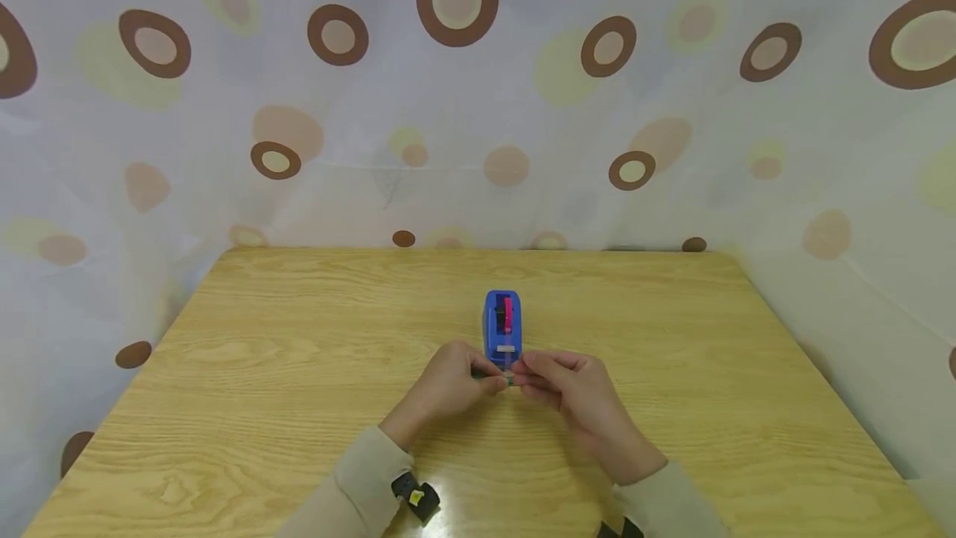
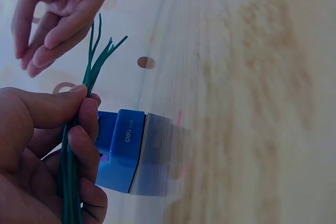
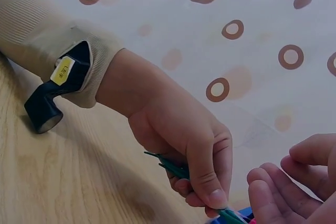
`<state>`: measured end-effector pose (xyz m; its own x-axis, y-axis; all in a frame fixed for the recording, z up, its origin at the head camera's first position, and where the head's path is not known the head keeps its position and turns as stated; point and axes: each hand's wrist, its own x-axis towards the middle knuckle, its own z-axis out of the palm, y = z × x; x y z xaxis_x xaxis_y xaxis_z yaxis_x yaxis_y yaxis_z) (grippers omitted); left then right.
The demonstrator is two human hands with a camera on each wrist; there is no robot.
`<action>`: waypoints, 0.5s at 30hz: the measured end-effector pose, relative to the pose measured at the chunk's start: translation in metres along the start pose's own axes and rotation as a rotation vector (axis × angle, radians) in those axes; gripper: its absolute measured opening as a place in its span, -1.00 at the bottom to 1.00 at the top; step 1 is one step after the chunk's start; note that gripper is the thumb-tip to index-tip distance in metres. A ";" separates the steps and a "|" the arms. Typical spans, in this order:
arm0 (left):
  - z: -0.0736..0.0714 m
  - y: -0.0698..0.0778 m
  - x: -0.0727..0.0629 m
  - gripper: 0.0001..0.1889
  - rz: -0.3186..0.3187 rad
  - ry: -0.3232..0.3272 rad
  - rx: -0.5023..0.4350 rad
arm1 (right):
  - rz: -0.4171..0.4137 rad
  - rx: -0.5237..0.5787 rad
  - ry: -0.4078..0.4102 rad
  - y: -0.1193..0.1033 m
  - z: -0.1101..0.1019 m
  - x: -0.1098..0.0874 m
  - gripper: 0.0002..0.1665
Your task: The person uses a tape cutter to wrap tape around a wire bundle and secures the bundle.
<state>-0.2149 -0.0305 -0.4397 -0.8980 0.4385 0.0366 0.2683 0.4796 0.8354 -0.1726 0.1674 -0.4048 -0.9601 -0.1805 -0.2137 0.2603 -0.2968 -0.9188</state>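
My left hand (image 1: 457, 380) grips a bundle of thin green strands (image 2: 71, 187) between thumb and curled fingers. In the left wrist view the upper ends of the strands fan apart above the thumb. My right hand (image 1: 578, 393) is just right of the bundle, its fingers loosely bent; no object shows between them in the wrist views. Beyond both hands stands a blue tape dispenser (image 1: 490, 345) with a pink roll core (image 1: 508, 314). A clear strip of tape (image 1: 508, 361) runs from its cutter towards the strands. Its contact with the right fingertips is unclear.
A wooden table (image 1: 314, 330) lies under everything. Behind it and at both sides hangs a pale curtain (image 1: 403, 106) with brown and beige rings. Dark wrist devices (image 1: 415, 496) sit by the light sleeves (image 1: 358, 484).
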 end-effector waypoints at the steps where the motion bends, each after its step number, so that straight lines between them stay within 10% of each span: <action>1: 0.000 0.000 0.000 -0.93 -0.001 -0.002 -0.001 | -0.002 0.007 0.000 -0.002 -0.001 0.002 -0.86; 15: -0.002 0.003 -0.002 -0.93 -0.005 -0.012 0.017 | -0.046 0.075 0.022 -0.020 -0.003 0.020 -0.81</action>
<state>-0.2131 -0.0319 -0.4361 -0.8952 0.4449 0.0259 0.2698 0.4947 0.8261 -0.1975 0.1720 -0.3917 -0.9729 -0.1449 -0.1802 0.2224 -0.3740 -0.9004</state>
